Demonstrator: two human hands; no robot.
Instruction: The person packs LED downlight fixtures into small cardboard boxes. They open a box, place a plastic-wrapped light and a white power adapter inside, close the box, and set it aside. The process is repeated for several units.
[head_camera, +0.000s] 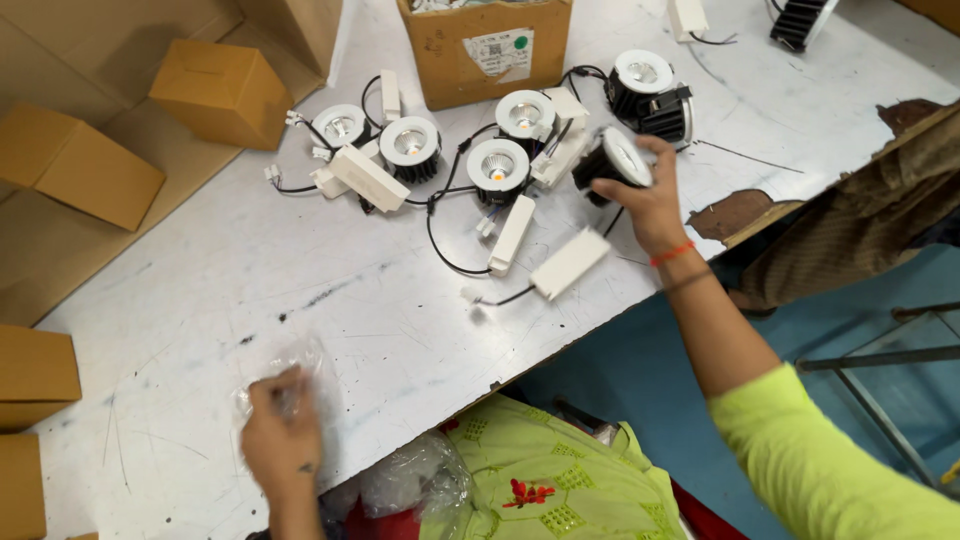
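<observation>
Two bare hands work over a scuffed white table (250, 290). Nearest, the left hand (283, 440) pinches a crumpled clear plastic bag (290, 385) against the tabletop near its front edge. Farther out, the right hand (650, 200) has its fingers closed around a round downlight (615, 160), black-bodied with a white rim, held tilted just above the table; its cable runs to a white driver box (570, 263). Beyond lie more downlights (498, 165) with drivers, then an open cardboard box (485, 50).
</observation>
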